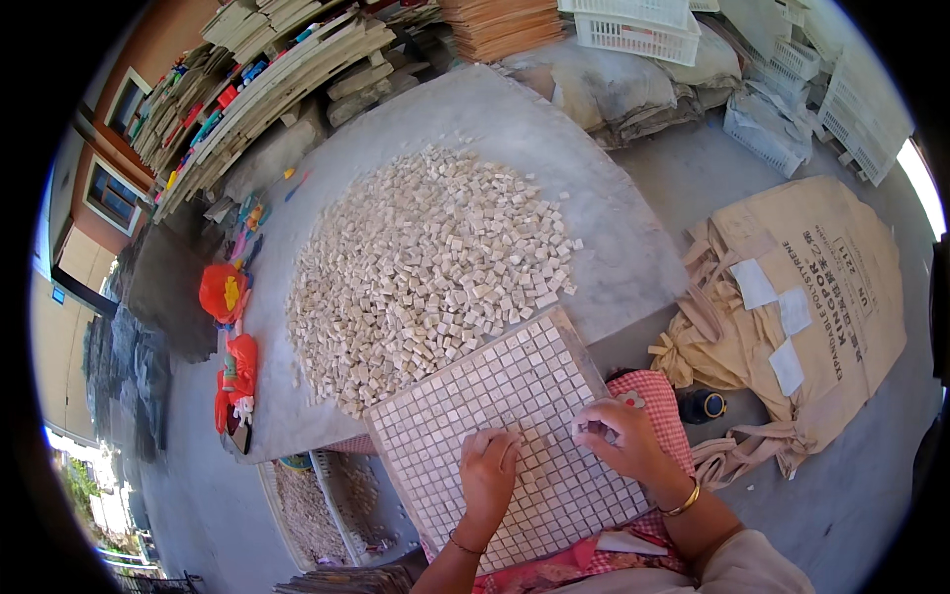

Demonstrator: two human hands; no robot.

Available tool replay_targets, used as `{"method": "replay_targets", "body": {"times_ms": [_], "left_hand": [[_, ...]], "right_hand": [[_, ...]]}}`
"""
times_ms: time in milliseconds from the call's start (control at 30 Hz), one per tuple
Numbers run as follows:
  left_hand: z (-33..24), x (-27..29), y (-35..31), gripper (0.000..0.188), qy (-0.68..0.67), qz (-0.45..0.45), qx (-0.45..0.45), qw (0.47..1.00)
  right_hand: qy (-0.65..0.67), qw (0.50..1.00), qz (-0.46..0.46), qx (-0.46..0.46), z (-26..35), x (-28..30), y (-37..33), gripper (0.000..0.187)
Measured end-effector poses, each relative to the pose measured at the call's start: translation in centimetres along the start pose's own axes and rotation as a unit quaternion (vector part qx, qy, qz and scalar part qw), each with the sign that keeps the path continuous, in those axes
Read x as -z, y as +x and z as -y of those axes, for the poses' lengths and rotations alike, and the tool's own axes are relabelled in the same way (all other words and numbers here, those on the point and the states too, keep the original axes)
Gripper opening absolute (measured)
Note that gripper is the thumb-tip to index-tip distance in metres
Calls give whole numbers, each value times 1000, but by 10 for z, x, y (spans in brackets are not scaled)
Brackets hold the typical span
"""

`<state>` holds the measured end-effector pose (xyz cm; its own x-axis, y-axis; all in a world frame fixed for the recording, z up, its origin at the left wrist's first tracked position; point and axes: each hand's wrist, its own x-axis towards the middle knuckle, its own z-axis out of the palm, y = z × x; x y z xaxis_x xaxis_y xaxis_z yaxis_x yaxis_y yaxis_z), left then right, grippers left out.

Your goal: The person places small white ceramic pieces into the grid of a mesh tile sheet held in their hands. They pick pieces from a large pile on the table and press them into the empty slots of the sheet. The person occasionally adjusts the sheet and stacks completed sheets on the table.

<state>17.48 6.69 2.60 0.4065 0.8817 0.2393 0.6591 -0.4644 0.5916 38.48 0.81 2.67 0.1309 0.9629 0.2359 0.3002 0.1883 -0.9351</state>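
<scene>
A square tray (574,342) lies tilted across my lap, its near side toward me. Rows of small pale stone tiles (465,391) fill its grid, with several loose tiles (539,457) on top between my hands. My left hand (487,477) rests over the middle of the tray, fingers curled and pressed together at the tiles; whatever they pinch is hidden. Above the tray's right side, my right hand (630,443) is closed, its thumb and fingers bent into a ring. Something small and pale seems to be at those fingertips, too small to name.
Beyond the tray, a big heap of loose tiles (435,247) covers a grey table (614,257). A beige sack (831,297) and a dark bottle (701,406) are on the right. At lower left stands a white crate (332,500) with stone bits. Stacked boards (287,84) and white baskets (638,35) are behind.
</scene>
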Motion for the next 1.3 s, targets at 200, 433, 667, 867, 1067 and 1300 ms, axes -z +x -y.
{"method": "replay_targets", "body": {"times_ms": [200,433,667,867,1067,1300], "left_hand": [[-1,0,11,4,-27,2,13,1000],[-11,2,12,3,-1,51,67,996],[-14,-2,9,20,110,41,13,993],[-20,-15,-3,61,204,147,-48,967],[-23,-13,-8,76,195,194,-50,960],[-31,-13,-9,92,174,195,-16,965]], "right_hand": [[32,999,0,-18,-6,4,-2,18],[57,998,-14,-23,-14,5,-2,19],[83,996,-31,-24,-17,6,-2,18],[83,995,-50,-19,-14,9,0,18],[70,996,-61,-13,-13,11,-2,18],[72,996,-41,-27,-10,7,-5,19]]}}
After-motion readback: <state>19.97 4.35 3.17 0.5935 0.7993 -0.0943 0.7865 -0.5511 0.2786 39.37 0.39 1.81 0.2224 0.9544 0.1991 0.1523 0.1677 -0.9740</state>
